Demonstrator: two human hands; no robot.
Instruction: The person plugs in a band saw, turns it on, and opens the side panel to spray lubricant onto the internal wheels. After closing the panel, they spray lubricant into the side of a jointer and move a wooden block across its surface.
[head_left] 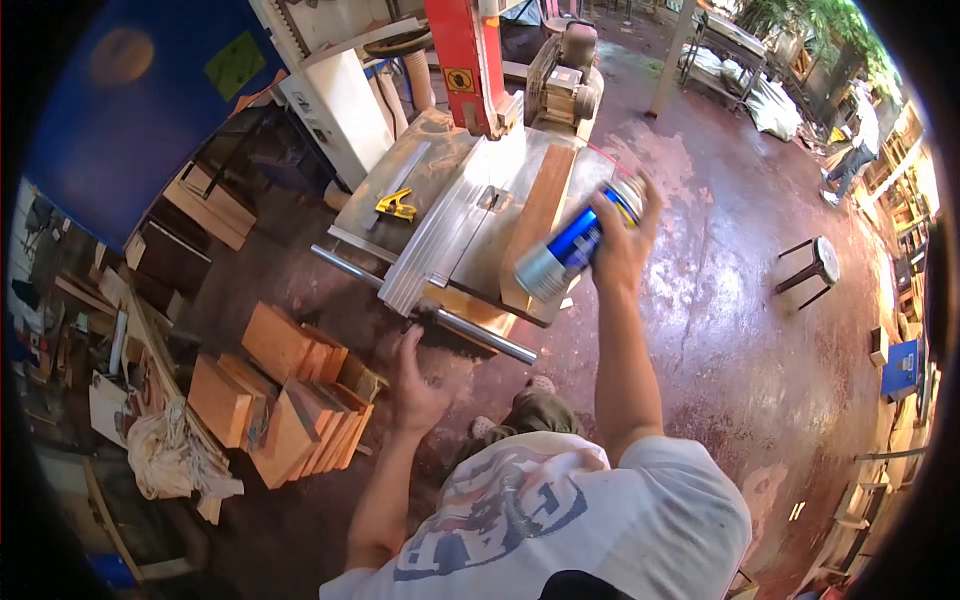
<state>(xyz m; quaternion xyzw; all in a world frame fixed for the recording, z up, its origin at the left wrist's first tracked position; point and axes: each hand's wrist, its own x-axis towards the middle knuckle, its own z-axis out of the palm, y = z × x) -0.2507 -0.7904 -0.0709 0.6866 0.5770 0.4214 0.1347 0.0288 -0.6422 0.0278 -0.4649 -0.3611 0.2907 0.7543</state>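
Observation:
A blue and silver spray can (572,247) is held tilted in my right hand (622,240), over the right side of the saw table (485,235). Beneath the can lies a long wooden board (540,215) on the table. My left hand (418,388) is raised near the front rail (480,335), fingers apart and holding nothing. An aluminium fence (440,225) runs across the table top. A yellow combination square (397,205) rests to its left. Above the table stands the red saw column (468,70).
Stacked wooden boards (300,400) stand on the floor at the left, beside a bundle of cloth (170,450). A stool (822,262) is at the right. Another person (862,140) stands at the far right. A motor (568,90) sits behind the table.

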